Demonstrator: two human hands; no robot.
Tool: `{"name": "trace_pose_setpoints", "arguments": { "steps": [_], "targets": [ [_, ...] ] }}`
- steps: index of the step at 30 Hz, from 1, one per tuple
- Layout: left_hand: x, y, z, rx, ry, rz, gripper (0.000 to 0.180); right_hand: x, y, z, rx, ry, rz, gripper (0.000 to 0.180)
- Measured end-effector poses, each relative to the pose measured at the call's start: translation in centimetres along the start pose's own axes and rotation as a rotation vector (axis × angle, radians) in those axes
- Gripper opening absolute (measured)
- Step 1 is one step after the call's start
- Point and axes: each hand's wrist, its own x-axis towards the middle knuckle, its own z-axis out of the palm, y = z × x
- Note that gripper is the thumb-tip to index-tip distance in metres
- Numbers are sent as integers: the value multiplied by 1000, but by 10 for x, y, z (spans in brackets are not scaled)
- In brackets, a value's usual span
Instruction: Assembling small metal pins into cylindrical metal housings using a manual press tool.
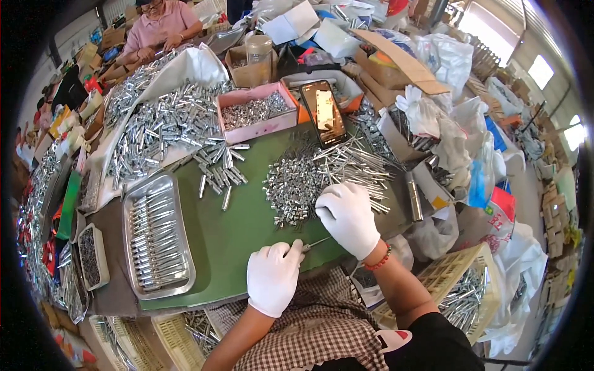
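My left hand (pixel 272 278), in a white glove, is near the front edge of the green work surface (pixel 229 260). Its thumb and fingers pinch a thin metal rod (pixel 317 242) that points to the right, with a small fitting at the pinched end. My right hand (pixel 349 217), also gloved, is curled over the near right side of a heap of small silvery metal pieces (pixel 291 188). Its fingertips are closed and turned away, so what they hold is hidden. Just beyond it lies a loose bundle of thin metal rods (pixel 356 164).
A metal tray (pixel 189 263) of assembled rods lies at the left. Farther back are a mound of metal tubes (pixel 167 127), a pink box (pixel 257 130) of small parts and a leaning phone (pixel 323 114). Yellow crates (pixel 442 272) flank my lap. Another person (pixel 158 31) sits at the far left.
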Motion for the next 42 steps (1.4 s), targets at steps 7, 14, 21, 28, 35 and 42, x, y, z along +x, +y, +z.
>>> {"name": "trace_pose_setpoints", "arguments": {
  "steps": [7,14,21,28,35,42],
  "targets": [
    [12,0,2,34,-16,-12,27,3,0,-16,127,-86,39,7],
    [8,-3,5,36,-23,-5,28,-13,-23,-18,295,-211,-23,11],
    [11,1,4,61,43,18,27,-10,-28,-19,101,-232,-176,8],
    [8,0,5,95,43,1,25,-16,-37,-23,-144,-342,-308,9],
    [0,0,0,70,-5,20,27,-27,-21,-79,-192,-317,288,25],
    [6,0,1,11,-8,-17,33,-73,80,-81,-519,59,332,40]
  ]
}}
